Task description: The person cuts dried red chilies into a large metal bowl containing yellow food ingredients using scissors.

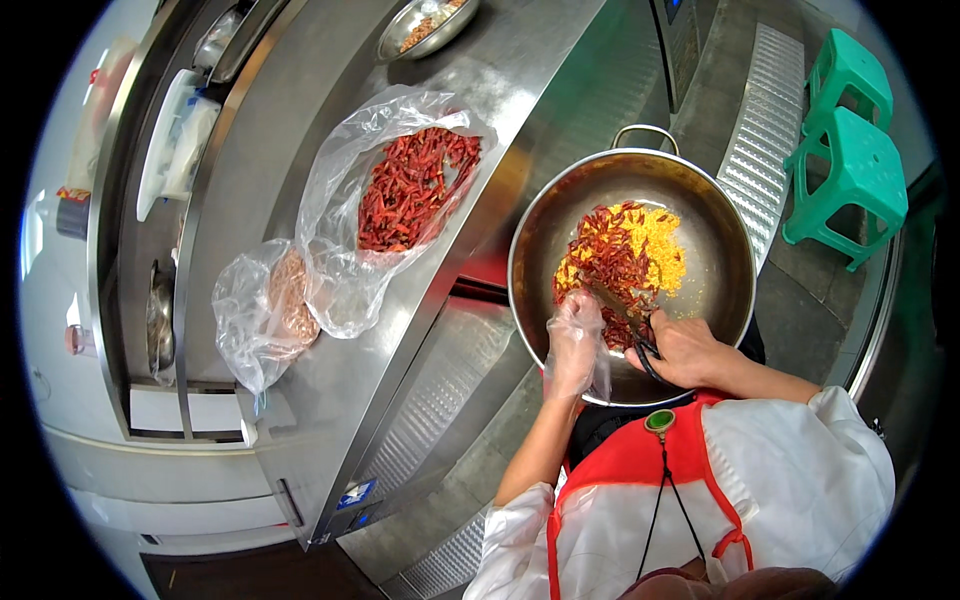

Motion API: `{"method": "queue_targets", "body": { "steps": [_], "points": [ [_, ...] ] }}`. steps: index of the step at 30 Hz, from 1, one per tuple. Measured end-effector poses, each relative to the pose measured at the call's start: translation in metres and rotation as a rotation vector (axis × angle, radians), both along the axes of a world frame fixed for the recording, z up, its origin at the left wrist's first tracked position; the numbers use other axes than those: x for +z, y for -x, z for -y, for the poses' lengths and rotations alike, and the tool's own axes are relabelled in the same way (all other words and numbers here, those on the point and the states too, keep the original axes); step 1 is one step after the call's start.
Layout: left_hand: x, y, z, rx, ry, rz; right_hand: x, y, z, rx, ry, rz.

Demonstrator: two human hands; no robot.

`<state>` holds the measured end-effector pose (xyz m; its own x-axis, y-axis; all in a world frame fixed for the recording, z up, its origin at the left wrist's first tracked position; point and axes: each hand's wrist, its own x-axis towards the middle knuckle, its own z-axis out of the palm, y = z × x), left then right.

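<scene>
Looking over from the head view, I see a wide steel pan (718, 285) right of centre in the frame, its loop handle at the top, with cut dried red chillies (608, 252) heaped over yellow grains (658, 255) in its middle. The right hand (685, 350), at the pan's lower right, has its grip closed around the black handles of a pair of scissors (612, 301), blades angled up-left into the chillies. The left hand (575, 345), in a clear plastic glove, is beside the blades at lower left; I cannot tell how far its grip is closed or whether it pinches any chillies. Left of centre, on the steel tabletop (525, 40), an open clear bag (340, 200) of dried chillies lies beside a smaller bag (243, 315); a metal bowl (440, 38) stands at the top.
</scene>
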<state>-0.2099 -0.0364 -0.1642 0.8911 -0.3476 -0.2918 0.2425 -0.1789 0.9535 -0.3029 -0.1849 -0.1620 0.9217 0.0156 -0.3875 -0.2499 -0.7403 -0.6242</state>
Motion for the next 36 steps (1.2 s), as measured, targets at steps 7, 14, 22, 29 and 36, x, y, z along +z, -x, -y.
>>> {"method": "queue_targets", "body": {
  "steps": [7,14,22,29,36],
  "points": [
    [-0.017,0.001,-0.003,-0.094,0.031,0.114,0.006,0.0,0.0,0.027,0.006,-0.013],
    [-0.025,-0.002,-0.004,-0.14,0.044,0.101,0.004,0.0,-0.001,0.013,-0.01,-0.009],
    [-0.01,0.001,0.001,-0.107,0.016,-0.035,0.002,0.001,-0.003,-0.021,-0.021,0.043],
    [-0.005,0.0,0.005,-0.131,-0.084,0.011,-0.013,0.005,-0.003,-0.057,0.004,0.062],
    [0.01,-0.017,-0.01,-0.3,-0.528,0.385,0.0,0.0,0.0,-0.196,-0.047,0.08]
  ]
}}
